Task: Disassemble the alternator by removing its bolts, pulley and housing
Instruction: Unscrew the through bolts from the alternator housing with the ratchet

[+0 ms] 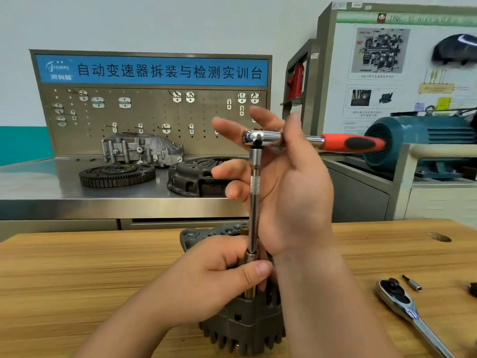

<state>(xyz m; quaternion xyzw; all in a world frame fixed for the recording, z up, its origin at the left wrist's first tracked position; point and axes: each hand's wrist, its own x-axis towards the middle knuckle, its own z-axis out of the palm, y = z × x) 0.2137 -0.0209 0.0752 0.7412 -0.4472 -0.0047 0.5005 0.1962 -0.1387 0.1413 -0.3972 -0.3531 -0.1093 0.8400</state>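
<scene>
My left grip (219,277) is clamped, fingers and thumb curled, round the socket (251,256) at the foot of the extension bar (254,202), right on top of the alternator (245,326). The alternator stands directly under that grip on the wooden surface (77,280). Its dark finned housing shows below my wrist, and a mounting ear pokes out just behind the knuckles.

The bar rises upright from the left grip to the ratchet (353,143), whose chrome head sits on the bar's top end. My right grip (291,187) is above the left one and is spread apart. Its fingers are straight and splayed toward the left behind the bar and the ratchet head, its thumb lies across the front of the ratchet's neck, and its palm is just beside the bar. The ratchet's red and black handle sticks out level to the right, past that grip.

Below and to the right of both grips, on the same surface, a second chrome ratchet (402,303) lies flat with a small bit (412,282) near its head. Beyond the grips, a steel surface (38,187) carries a toothed flywheel (117,175), a dark clutch cover (196,177) and an aluminium casing (142,151), in front of a pegboard (152,112) with a blue sign. To the right of the right grip, a teal electric motor (423,140) sits before a poster board (402,60).
</scene>
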